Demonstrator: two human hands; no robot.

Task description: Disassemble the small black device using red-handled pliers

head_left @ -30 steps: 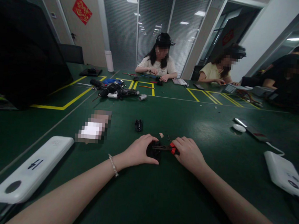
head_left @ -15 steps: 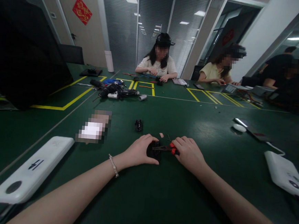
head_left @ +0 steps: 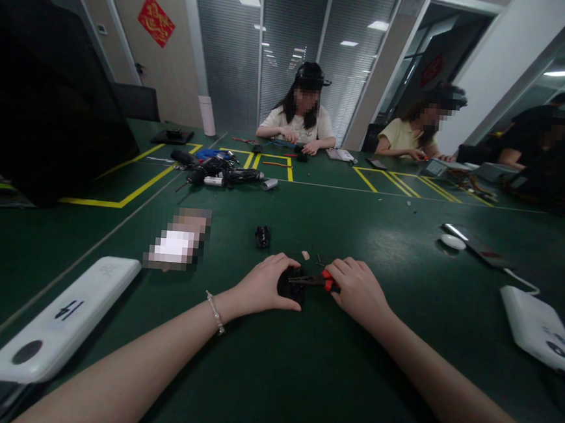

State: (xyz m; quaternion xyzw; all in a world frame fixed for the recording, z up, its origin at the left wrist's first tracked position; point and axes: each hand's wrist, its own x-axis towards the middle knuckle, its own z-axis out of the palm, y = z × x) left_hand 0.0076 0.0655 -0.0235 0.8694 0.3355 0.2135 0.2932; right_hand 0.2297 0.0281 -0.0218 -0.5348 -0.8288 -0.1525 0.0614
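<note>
My left hand [head_left: 259,286] is curled round a small black part [head_left: 290,285] and holds it down on the green table [head_left: 300,363]. My right hand [head_left: 358,290] grips red-handled pliers [head_left: 317,280]. The pliers' dark jaws point left and reach the black part. A bracelet sits on my left wrist. Another small black part [head_left: 261,236] lies just beyond my hands, and a few tiny bits [head_left: 305,255] lie between it and the pliers.
White flat devices lie at front left [head_left: 61,321] and at right [head_left: 542,330]. A heap of black tools [head_left: 217,169] sits farther back inside yellow floor-tape lines. A phone and white disc [head_left: 453,240] lie at right. Other people work across the table.
</note>
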